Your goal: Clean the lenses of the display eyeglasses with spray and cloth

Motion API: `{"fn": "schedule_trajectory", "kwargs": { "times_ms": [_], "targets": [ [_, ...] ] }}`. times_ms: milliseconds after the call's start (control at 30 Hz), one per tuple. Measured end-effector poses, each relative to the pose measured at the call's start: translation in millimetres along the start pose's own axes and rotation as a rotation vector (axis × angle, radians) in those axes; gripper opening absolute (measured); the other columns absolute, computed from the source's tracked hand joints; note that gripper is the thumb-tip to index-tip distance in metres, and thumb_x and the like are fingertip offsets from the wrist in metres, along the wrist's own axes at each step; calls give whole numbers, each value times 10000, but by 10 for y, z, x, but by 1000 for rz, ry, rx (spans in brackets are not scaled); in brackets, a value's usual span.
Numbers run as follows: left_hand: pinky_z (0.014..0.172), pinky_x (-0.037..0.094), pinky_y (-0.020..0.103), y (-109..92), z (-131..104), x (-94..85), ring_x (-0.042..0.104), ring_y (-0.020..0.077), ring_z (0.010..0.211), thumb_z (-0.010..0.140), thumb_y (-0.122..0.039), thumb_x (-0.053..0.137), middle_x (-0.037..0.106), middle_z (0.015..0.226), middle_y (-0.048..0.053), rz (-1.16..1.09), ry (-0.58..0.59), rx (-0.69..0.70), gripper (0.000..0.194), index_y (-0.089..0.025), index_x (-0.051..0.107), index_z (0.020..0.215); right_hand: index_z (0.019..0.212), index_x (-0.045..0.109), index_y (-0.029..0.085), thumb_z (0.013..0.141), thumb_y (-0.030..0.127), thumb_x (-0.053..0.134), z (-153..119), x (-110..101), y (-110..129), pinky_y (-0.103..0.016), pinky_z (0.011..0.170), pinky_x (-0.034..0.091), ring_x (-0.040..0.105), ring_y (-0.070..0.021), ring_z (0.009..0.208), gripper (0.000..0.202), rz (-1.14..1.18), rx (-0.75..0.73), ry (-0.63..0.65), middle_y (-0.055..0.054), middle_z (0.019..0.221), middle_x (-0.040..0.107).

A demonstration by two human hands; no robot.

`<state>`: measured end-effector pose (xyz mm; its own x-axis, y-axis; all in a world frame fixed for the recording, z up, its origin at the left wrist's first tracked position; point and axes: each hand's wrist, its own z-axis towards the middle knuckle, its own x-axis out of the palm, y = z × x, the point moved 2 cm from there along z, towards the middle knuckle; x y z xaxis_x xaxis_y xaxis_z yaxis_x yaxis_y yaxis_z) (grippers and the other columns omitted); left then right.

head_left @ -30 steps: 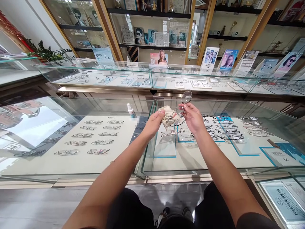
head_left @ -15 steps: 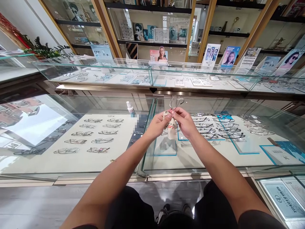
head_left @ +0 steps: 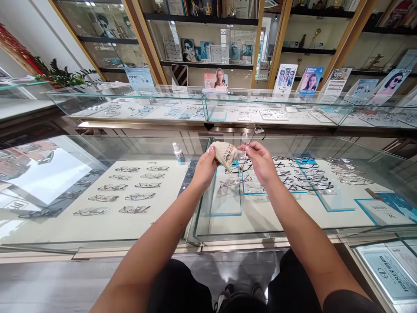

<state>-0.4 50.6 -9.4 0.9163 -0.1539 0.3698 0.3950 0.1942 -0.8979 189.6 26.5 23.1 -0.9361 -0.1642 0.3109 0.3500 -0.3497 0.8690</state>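
Observation:
Pinched in my left hand (head_left: 205, 167) is a beige cleaning cloth (head_left: 224, 153) with red and dark print, partly spread out. My right hand (head_left: 261, 161) grips a pair of thin-rimmed eyeglasses (head_left: 250, 134) by a part near its fingertips, with the lenses above the fingers. The cloth's right edge comes close to my right fingertips; I cannot tell whether it touches the glasses. Both hands are above the glass top of the display case. A white spray bottle (head_left: 178, 153) stands on the case to the left of my left hand.
Under the glass lie rows of eyeglasses on the left (head_left: 126, 187) and more eyeglasses on the right (head_left: 312, 176). Behind is a second glass display case (head_left: 143, 118) with several upright advertising cards, including a blue card (head_left: 311, 80). Shelves (head_left: 202, 21) line the back wall.
My hands have moved apart. The cloth, earlier bunched around part of the glasses, is now spread in my left hand, and the glasses have shifted right with my right hand.

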Motion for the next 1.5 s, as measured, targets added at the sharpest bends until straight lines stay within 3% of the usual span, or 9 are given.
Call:
{"fn": "schedule_trajectory", "kwargs": {
  "times_ms": [100,300,467,633,833,1067,1267,1400,1500],
  "targets": [
    [1011,560,388,-50,-49,61,704,282,1220,900,-721,715,782,1239,143,4,44,36,647,-159,721,1220,858,689,274,926,474,740,-34,14,-48,-369,959,479,663,-220,992,217,-256,-48,13,-7,954,785],
    [1024,559,373,-56,-130,159,667,287,1269,915,-729,689,765,1249,134,24,102,71,593,-213,751,1201,962,668,244,1063,305,529,-184,199,-169,-442,924,405,586,-293,1024,183,-1171,-343,156,-81,1010,756],
    [1048,540,371,99,-151,159,671,275,1225,937,-721,668,773,1157,118,61,144,64,597,-191,748,1202,1007,671,204,1078,239,461,-208,309,-278,-478,966,388,584,-345,1119,224,-1446,-367,181,-171,1179,759],
    [1034,540,383,167,-173,142,666,279,1179,913,-753,676,777,1065,105,219,177,41,602,-171,759,1041,1000,654,227,1092,268,435,-166,213,-170,-463,961,383,578,-335,1107,241,-1405,-390,76,-146,1147,746],
    [1002,535,348,123,-173,183,692,242,1125,881,-731,737,782,1061,91,36,186,-66,613,-182,764,1152,961,633,246,1092,326,465,-141,94,9,-454,989,393,570,-301,1019,227,-1228,-477,-46,-96,1024,730],
    [1041,530,395,261,-311,287,683,258,1121,914,-738,692,774,1055,84,62,337,-161,626,-175,757,1177,908,636,250,1076,282,517,-183,189,-178,-429,950,415,596,-278,986,208,-1224,-580,-100,-77,957,749],
    [920,528,392,238,-339,302,643,235,910,994,-763,515,739,898,72,392,458,-37,646,-169,733,863,925,633,255,1068,301,541,-134,88,-104,-434,945,438,618,-268,965,176,-1151,-683,-288,-67,955,749],
    [799,521,336,97,-193,136,624,207,809,956,-764,575,714,857,47,448,286,4,595,-185,692,876,868,614,255,1037,365,575,-41,-98,83,-427,915,472,614,-255,931,206,-840,-608,-426,-55,888,709],
    [633,461,301,-38,-45,-62,558,179,659,947,-726,584,632,727,10,425,108,-14,529,-210,646,855,839,624,250,977,371,636,53,-206,130,-403,904,499,647,-228,894,183,-493,-440,-389,-35,866,723]
  ]
}}
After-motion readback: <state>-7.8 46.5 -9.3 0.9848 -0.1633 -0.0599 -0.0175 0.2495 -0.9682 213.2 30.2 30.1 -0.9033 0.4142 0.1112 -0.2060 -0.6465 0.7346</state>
